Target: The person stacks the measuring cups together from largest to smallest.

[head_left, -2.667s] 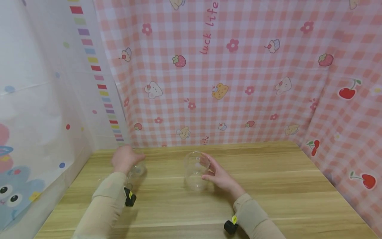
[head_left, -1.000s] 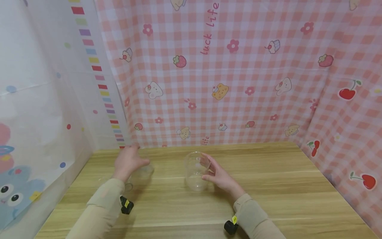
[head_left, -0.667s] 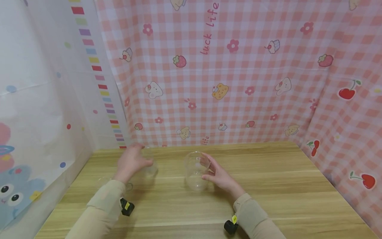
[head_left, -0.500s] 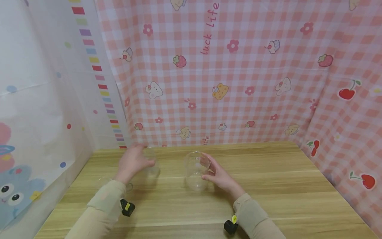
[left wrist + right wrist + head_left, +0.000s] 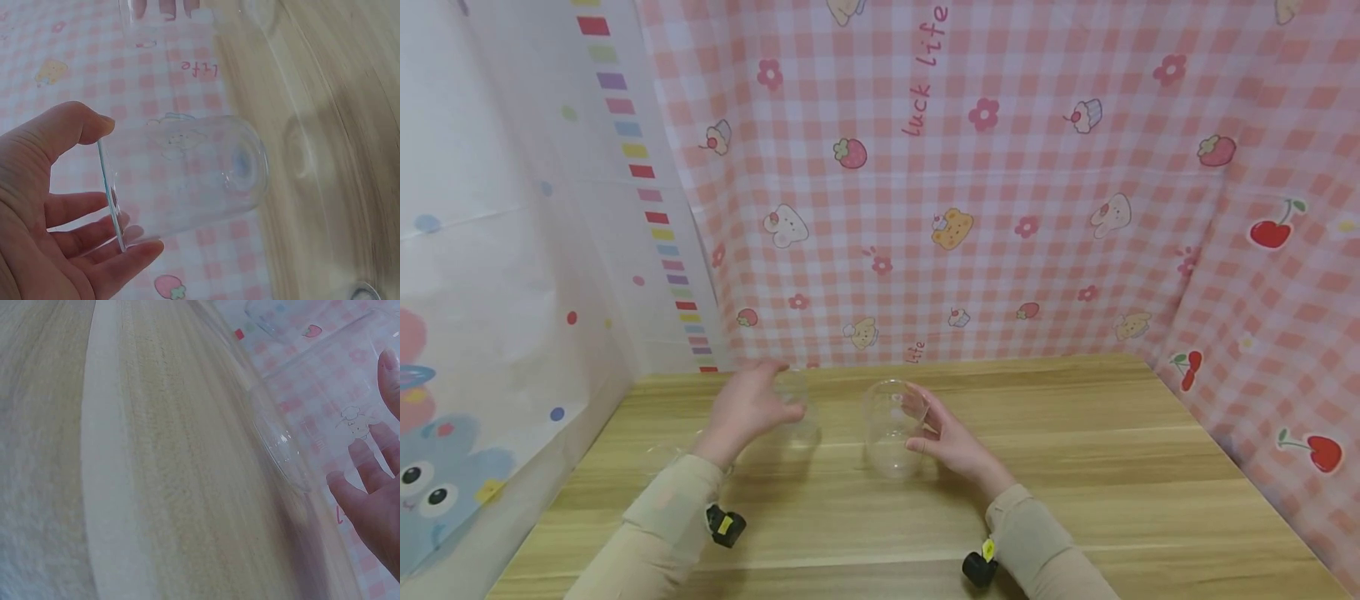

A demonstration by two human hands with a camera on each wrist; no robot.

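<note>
A clear glass tumbler (image 5: pixel 194 175) is pinched at its rim by the left hand (image 5: pixel 752 407), the thumb set against one side and the fingers spread round the other, so the grip is fairly wide and mostly confined to the mouth. The tumbler is held roughly upright, base downward, and appears to be just above the wooden table (image 5: pixel 1075 467). A second tumbler (image 5: pixel 891 433), also upright, is cupped round its side by the right hand (image 5: pixel 953 442), with thumb and fingers curved about the wall; how firmly it is gripped cannot be told. The two tumblers are near each other but apart. Beside the left sleeve (image 5: pixel 647 533), a transparent round-rimmed object (image 5: pixel 662 457) is partly hidden, and the checked cloth (image 5: pixel 970 175) is hung behind the table.

The likeliest trouble is judged to lie in the rim hold: with little of the wall supported, a slip or tilt could be caused by smooth glass or a loosened thumb. A knock between the tumblers could be caused if the gap were misjudged, since clear edges are hard to see. The round-rimmed object could be brushed by the left sleeve if the arm were lowered or drawn back
</note>
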